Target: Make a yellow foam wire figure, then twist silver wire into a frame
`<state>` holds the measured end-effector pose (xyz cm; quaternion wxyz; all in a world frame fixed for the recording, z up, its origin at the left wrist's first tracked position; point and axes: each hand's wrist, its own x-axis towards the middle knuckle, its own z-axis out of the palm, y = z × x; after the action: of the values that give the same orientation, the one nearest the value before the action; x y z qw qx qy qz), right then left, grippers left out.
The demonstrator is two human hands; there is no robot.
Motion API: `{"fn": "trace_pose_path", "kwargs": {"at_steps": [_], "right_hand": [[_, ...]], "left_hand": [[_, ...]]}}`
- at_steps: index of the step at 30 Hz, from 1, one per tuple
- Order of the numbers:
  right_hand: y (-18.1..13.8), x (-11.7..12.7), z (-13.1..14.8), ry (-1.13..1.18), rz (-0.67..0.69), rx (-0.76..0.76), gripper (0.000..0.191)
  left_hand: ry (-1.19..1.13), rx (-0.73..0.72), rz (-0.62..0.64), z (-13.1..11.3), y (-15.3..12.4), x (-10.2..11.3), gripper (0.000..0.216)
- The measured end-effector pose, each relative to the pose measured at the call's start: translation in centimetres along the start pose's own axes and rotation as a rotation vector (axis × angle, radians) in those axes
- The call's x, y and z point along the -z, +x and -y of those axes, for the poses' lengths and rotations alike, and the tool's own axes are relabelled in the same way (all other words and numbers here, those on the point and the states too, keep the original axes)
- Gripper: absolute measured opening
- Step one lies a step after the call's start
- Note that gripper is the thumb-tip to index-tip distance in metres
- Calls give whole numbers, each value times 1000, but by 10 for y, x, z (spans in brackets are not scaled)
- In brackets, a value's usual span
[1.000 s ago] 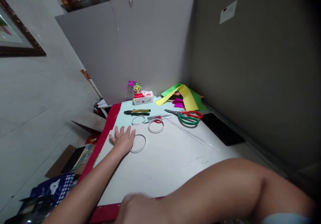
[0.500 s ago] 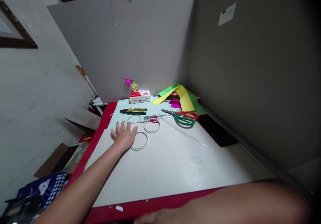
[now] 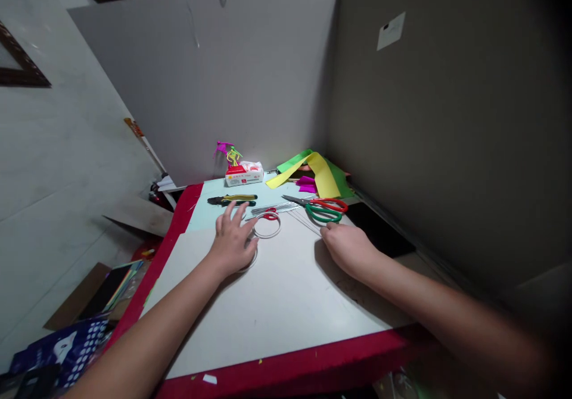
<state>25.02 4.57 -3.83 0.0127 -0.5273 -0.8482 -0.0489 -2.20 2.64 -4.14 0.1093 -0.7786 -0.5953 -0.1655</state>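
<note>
left hand [image 3: 231, 247] beside white ring [image 3: 267, 237], right hand [image 3: 346, 249] near scissors [image 3: 319, 212]

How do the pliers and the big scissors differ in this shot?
The pliers have straight yellow-and-black grips, while the scissors have looped red and green handles. The scissors look longer than the pliers. The pliers lie near the tissue pack, the scissors near the yellow and green paper and the right hand. Both lie flat towards the far end of the table, and neither is held.
</note>
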Motion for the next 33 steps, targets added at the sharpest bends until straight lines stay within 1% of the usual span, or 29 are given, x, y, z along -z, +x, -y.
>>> {"fn": "trace_pose_path", "kwargs": {"at_steps": [2, 5, 9, 13, 15, 23, 29, 33], "right_hand": [[2, -3, 1, -13, 3, -9, 23], [5, -5, -2, -16, -3, -16, 19], [3, -2, -5, -5, -32, -50, 14], [1, 0, -8, 22, -65, -100, 12], [1, -3, -10, 45, -77, -117, 12], [1, -16, -23, 187, -134, -93, 19], [-3, -13, -29, 277, -201, -89, 16], [-5, -7, -33, 348, -284, -75, 14]], "left_hand": [[-42, -98, -31, -10, 4, -2, 37], [-95, -158, -71, -14, 6, -7, 34], [-174, -145, -142, -4, 5, -11, 30], [-264, -80, -239, 5, 3, -7, 34], [-306, -53, -268, 6, 2, -5, 34], [-466, -28, -273, 8, 1, -10, 26], [-630, -1, -252, 6, 1, -13, 23], [-792, 81, -218, 6, 1, -11, 20]]}}
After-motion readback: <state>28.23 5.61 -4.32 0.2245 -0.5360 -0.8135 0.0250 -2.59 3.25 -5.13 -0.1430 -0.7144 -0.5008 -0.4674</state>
